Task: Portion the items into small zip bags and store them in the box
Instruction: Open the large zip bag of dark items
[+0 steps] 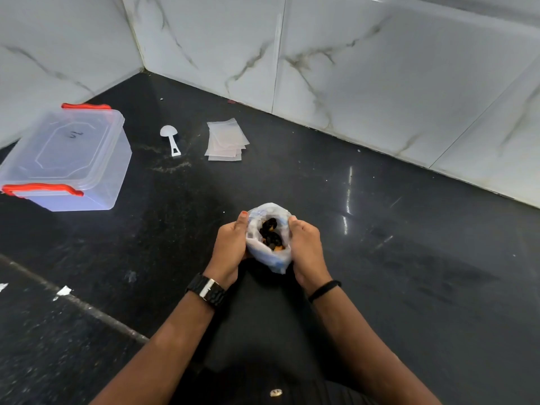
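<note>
I log: both hands, left hand (230, 247) and right hand (305, 247), pinching source bag (270, 258) mouth apart. Scoop (170, 138) ahead-left, handle pointing toward me; left hand nearer. Zip bags (225, 140) straight ahead.

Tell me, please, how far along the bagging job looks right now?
Barely started. Done: nothing shows as portioned; the small zip bags lie flat and empty in a stack, and the scoop lies unused beside them. In hand: left hand and right hand hold the big bag of dark and orange pieces open. Left: filling the bags, then opening the lidded box to store them.
</note>
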